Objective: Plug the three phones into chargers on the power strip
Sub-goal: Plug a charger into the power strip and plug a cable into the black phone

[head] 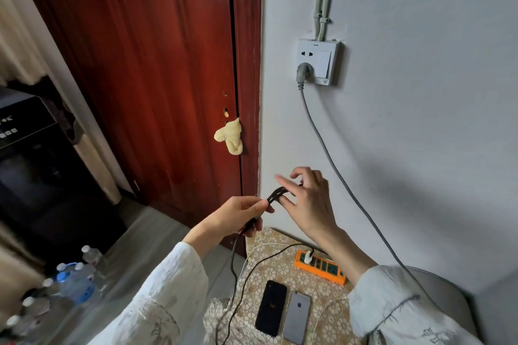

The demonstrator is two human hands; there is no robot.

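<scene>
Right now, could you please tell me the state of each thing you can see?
Left hand: grips black cable.
Right hand: fingers on the cable's coil.
Power strip: one white charger plugged in.
Black phone: face down.
Grey phone: face down.
Wall socket: grey plug in.

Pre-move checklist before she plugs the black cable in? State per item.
1. Black cable in hand: ok. Left hand grips the bundled loops; right hand has fingers spread at the loops.
2. Cable uncoiled: not ok, loops are bunched between the hands.
3. Power strip fed: ok at the wall end; grey plug sits in the wall socket. The strip end is hidden by the arm.
4. Free sockets: ok; one white charger plugged in, others open.
5. Phones present: not ok; only the black phone and silver phone are in view.
6. Phones connected: cannot tell; ports are out of view.
</scene>
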